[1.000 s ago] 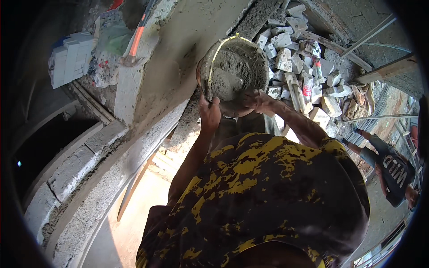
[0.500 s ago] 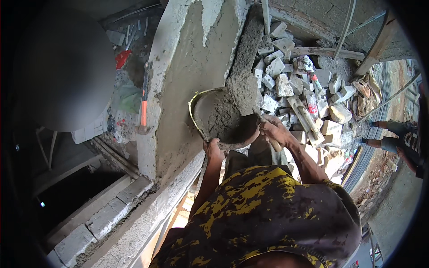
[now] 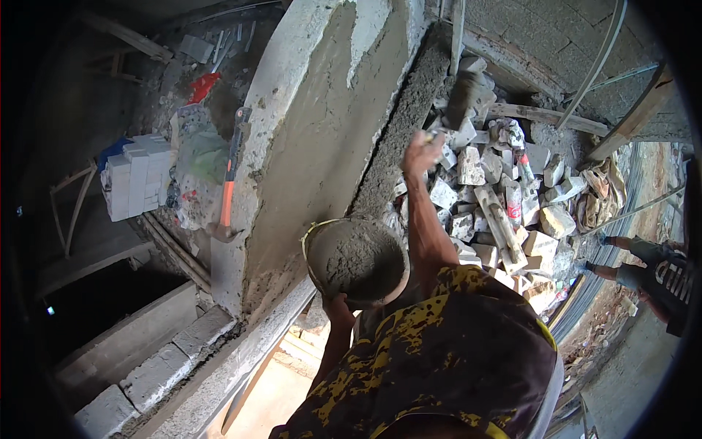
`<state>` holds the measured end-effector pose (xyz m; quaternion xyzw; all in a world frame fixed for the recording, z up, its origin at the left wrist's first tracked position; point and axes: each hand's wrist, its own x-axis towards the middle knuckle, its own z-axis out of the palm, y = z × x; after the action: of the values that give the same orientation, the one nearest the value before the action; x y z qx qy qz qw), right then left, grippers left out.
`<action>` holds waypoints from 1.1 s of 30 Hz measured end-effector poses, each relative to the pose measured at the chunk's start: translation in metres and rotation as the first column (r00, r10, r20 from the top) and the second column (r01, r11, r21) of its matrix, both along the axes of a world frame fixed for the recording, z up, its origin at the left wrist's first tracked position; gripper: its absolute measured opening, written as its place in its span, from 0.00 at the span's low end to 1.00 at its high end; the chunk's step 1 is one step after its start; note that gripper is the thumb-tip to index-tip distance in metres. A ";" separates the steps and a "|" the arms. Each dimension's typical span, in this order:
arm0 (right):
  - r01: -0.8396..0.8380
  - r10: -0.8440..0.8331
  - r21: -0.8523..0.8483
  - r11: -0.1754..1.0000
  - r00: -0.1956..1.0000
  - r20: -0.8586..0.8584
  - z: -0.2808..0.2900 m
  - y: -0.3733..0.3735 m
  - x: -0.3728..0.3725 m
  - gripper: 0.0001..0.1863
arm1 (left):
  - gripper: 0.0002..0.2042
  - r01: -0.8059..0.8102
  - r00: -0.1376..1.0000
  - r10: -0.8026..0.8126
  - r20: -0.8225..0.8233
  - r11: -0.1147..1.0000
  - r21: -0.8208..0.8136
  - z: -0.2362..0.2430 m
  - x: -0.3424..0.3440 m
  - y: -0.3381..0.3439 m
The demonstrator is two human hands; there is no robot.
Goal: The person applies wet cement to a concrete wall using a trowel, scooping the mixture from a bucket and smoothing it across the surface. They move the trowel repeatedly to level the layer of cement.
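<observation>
A round mortar bucket with a yellowish rim rests against the wall ledge, part-filled with wet grey mortar. My left hand grips its near rim. Stretched forward, my right hand is closed round the handle of a trowel, whose blade is smeared by motion. The trowel is over the right edge of a rough strip of fresh mortar, which runs along the ledge beyond the bucket.
A hammer with an orange handle lies on the left edge of the plastered wall top. Broken blocks and a wooden float lie to the right. A dark opening is at lower left. Another person stands far right.
My right hand has left the bucket and swung forward with the trowel. The bucket, held in my left hand, has come nearer, uncovering more of the mortar strip. The view has shifted slightly.
</observation>
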<state>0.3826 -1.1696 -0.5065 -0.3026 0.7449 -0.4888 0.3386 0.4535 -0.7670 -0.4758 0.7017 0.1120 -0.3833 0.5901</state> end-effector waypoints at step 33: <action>-0.826 0.110 -0.458 0.329 -0.448 0.887 -0.042 0.193 -0.159 0.07 | 0.25 0.553 0.797 -0.571 0.198 0.821 0.140 0.088 -0.001 -0.124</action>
<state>0.2239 -0.9767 -0.5484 -0.1007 0.0823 -0.0555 0.9900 0.4529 -0.8907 -0.3877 0.7645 -0.1563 -0.4524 0.4318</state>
